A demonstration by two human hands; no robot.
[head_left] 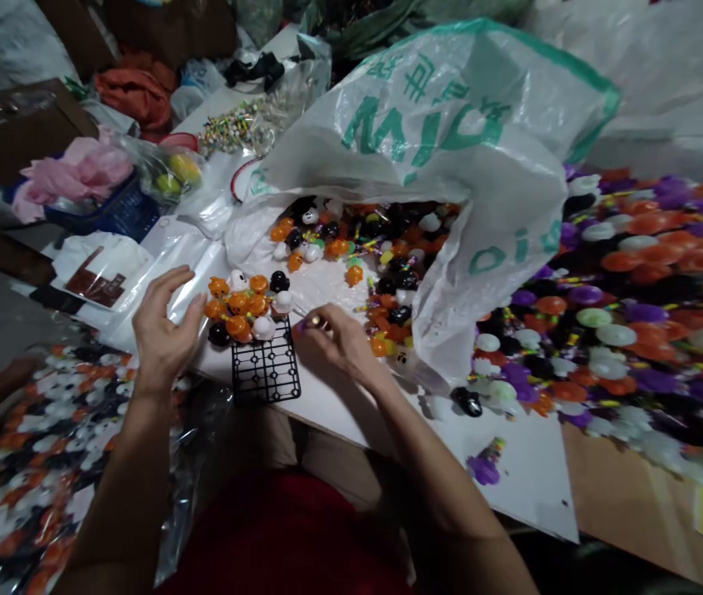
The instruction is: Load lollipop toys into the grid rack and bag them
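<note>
1. Rack (266, 361) lies on the table (528, 475), between the hands.
2. Toys (238, 304) crowd its far end; near cells stand bare, so it looks partly filled.
3. Left hand (168, 322): fingers apart, empty, beside the toys.
4. Right hand (339, 337): fingertips pinch a small blurred piece (315, 320).
5. More toys lie loose in the bag (515, 198).

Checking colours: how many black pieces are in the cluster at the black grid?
2: a black piece at its far right, another black piece at its near left; more may be hidden.
</note>
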